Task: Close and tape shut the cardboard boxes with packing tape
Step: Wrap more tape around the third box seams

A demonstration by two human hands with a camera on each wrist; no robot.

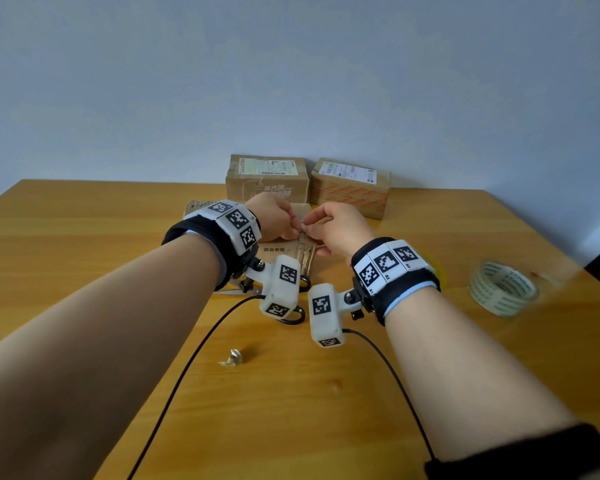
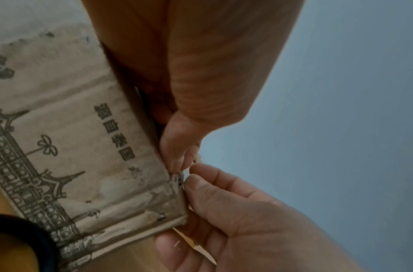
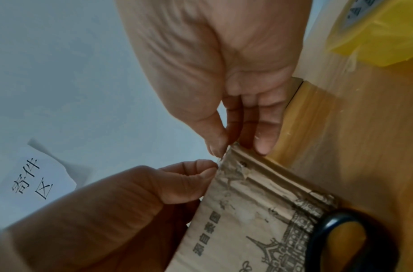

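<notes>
A worn cardboard box printed with a pagoda stands in the middle of the table, also seen in the left wrist view and the right wrist view. Both hands meet at its upper corner. My left hand grips the box's top edge, thumb on the printed face. My right hand pinches a thin pale tape strip at that same corner, and its little finger rests on the box's side. A clear packing tape roll lies to the right.
Two closed labelled boxes, one beside the other, stand against the wall. Black-handled scissors lie in front of the printed box. A yellow tape roll sits behind my right wrist. A crumpled tape scrap lies near the cables.
</notes>
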